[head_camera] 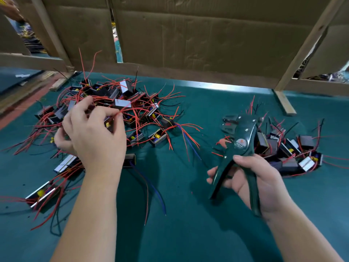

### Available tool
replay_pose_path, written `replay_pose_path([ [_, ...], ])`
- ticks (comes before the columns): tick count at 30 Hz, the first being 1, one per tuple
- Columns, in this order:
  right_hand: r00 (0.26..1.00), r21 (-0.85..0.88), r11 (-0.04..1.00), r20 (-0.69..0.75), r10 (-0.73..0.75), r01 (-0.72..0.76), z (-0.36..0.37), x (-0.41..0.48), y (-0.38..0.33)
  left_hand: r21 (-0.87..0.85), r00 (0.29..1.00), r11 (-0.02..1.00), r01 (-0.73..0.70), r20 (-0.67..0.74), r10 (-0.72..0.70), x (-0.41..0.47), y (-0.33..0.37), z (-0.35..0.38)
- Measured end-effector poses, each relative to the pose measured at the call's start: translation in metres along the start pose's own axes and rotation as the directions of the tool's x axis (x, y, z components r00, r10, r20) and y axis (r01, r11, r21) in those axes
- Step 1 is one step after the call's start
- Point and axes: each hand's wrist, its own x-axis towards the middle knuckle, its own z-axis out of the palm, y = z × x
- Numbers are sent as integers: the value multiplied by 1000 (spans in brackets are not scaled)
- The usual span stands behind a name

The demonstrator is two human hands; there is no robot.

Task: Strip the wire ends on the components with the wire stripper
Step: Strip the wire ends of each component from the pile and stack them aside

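Green surface (188, 195) underfoot of it all, a cardboard (188, 35) wall at the back, braced by a wooden frame (304, 44) that slants down on the right.

Over on the left, the left pile (136, 104): black box components heaped together, red leads sprouting in every direction, a few black ones among them. Some boxes show silver faces and yellow parts inside. A few strays lie apart from the heap toward the near left, one of them a box (43, 195) with its red leads trailing off the edge of view. A blue lead (188, 142) runs out of the heap's right side.

The left hand (90, 137) is right in that heap, back of the hand up. Its fingers (118, 121) are narrowed to a pinch on a red wire (132, 108), which runs away to the right into the tangle. A box with a yellow part peeks out under the palm; whether the hand is also holding it, I can't tell.

Across on the right, the right hand (255, 178) has the stripper (241, 142), dark green, head pointing up and away, held above the surface. Fingers (213, 175) are curled round one handle, the other lies across the palm, thumb on top near the pivot. The handles are spread apart. The head's jaws are too dark to read.

Just behind the stripper sits the right pile (294, 150), a smaller cluster of the same black boxes, red ends poking up. The two piles lie well apart, bare green between them.
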Motion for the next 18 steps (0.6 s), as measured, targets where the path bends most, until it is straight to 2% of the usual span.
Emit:
replay_pose_path([
  [4,988,12,1000,-154,-7,9,-3,5,-2,-31,998,999,-34,-50,32,1,-4,-1],
  [7,959,-58,996,-274,-79,66,-12,8,-3,-231,986,963,-138,-122,112,2,-5,1],
  [10,923,-72,993,-368,-116,96,-19,9,-4,-438,989,892,-109,-138,53,-1,1,4],
  [11,913,-79,990,-386,-135,113,-19,8,-5,-541,993,838,-72,-113,12,-1,3,6],
  [12,902,-96,987,-402,-156,128,-19,8,-5,-671,997,741,5,-51,-53,-2,6,7],
  [14,882,-110,982,-434,-184,151,-22,7,-7,-868,977,451,206,159,-141,-3,13,6],
  [16,883,-93,986,-439,-167,140,-25,6,-8,-925,945,199,324,305,-120,-3,17,5],
  [18,891,-68,992,-436,-128,109,-26,4,-8,-901,896,-21,433,432,-101,-3,20,4],
])
